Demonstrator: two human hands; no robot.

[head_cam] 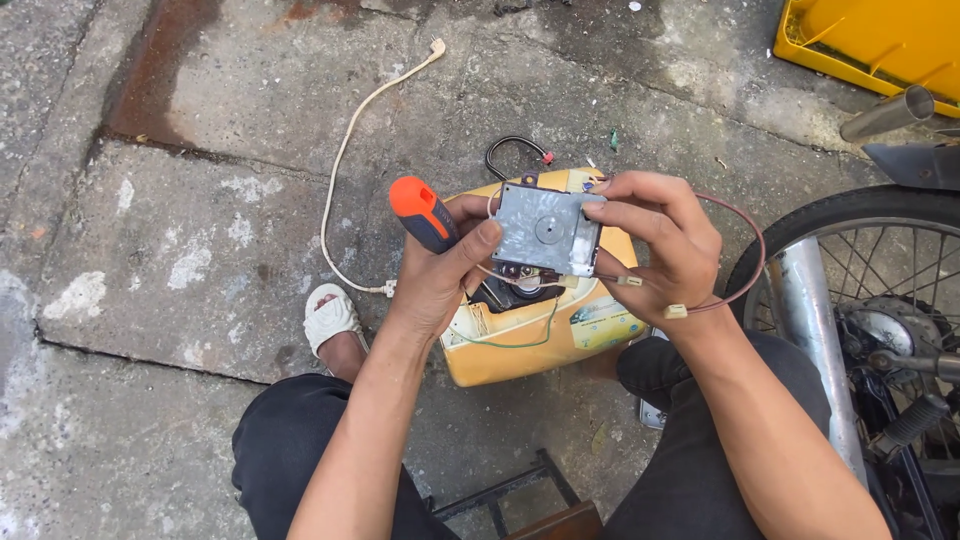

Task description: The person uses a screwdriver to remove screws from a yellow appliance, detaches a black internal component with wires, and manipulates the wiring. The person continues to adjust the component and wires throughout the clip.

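The left hand grips an orange-handled screwdriver and pinches the grey metal module by its edge; the right hand closes its fingers on the far side. Below sits the yellow housing on concrete floor. Steadying both edges would spare the red wire.

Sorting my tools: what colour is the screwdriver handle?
Orange cap over a dark blue body, on the screwdriver handle in the left hand, head view.

Grey metal module, held face-up
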